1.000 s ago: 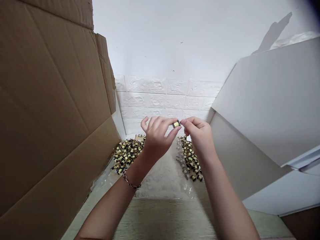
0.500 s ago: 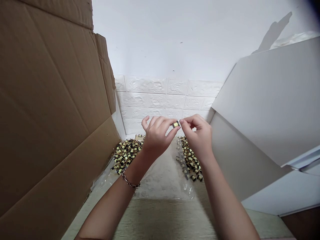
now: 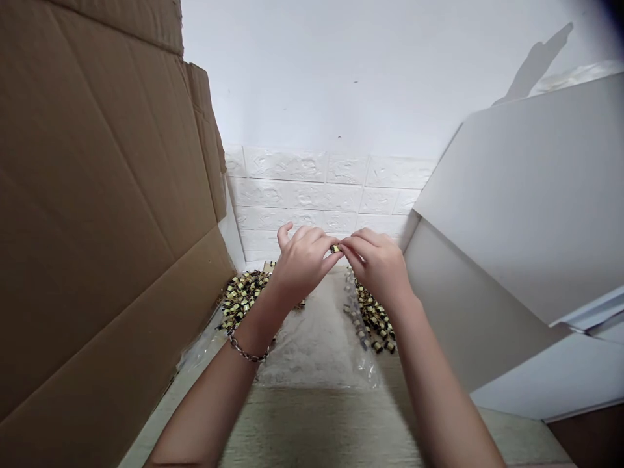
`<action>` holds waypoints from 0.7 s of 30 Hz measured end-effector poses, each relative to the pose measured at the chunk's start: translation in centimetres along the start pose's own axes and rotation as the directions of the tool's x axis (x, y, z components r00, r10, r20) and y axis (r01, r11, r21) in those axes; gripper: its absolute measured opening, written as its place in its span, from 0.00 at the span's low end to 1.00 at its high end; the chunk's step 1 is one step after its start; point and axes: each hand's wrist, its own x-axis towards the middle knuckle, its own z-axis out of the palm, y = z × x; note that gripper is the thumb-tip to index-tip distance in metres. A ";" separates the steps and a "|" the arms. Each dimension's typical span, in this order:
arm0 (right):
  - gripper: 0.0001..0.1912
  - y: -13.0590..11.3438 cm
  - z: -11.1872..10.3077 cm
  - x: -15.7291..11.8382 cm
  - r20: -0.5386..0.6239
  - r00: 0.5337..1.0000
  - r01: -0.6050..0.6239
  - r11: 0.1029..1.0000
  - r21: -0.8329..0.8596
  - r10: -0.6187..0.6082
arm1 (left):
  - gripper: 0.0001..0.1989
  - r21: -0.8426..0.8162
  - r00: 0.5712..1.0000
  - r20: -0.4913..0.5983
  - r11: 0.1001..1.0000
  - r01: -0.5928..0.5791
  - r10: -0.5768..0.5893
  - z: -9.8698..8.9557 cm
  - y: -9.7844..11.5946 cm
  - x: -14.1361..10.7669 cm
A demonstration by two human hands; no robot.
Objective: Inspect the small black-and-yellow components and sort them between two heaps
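A small transformer [image 3: 335,249] with a yellow-wrapped middle and black ends is raised above the table. My left hand [image 3: 303,260] pinches it between thumb and forefinger, with the little finger sticking out. From the other side, my right hand [image 3: 377,263] has its thumb and forefinger closed on the transformer's right end, covering part of it. Any pins or wire under those fingertips are hidden. A pile of similar yellow and black transformers [image 3: 244,296] lies behind my left wrist. Another pile [image 3: 373,312] sits below my right hand.
A clear plastic bag [image 3: 316,351] lies flat on the table [image 3: 322,429] between the piles. A tall cardboard sheet [image 3: 97,214] walls off the left, and white panels [image 3: 517,214] the right. Behind stands a white brick-patterned wall [image 3: 292,193].
My right hand has moved left and its fingertips have closed onto the transformer. The left hand has shifted slightly left and down with it, and the transformer has turned a little.
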 end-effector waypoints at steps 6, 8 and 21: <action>0.10 -0.2 0.9 0.0 0.073 0.997 -0.020 0.996 0.081 0.014 | 0.10 0.084 1.000 0.025 0.996 -0.016 0.014 0.2 -0.2 -0.1; 0.10 -0.2 1.2 0.0 0.044 0.999 -0.029 0.988 0.153 0.023 | 0.11 0.081 1.000 0.014 0.997 -0.011 0.010 -0.1 -0.2 -0.1; 0.05 -1.7 0.9 0.4 -0.120 0.992 -0.007 0.950 0.311 0.046 | 0.08 -0.050 0.996 0.024 0.995 0.091 -0.090 -0.6 -1.2 0.2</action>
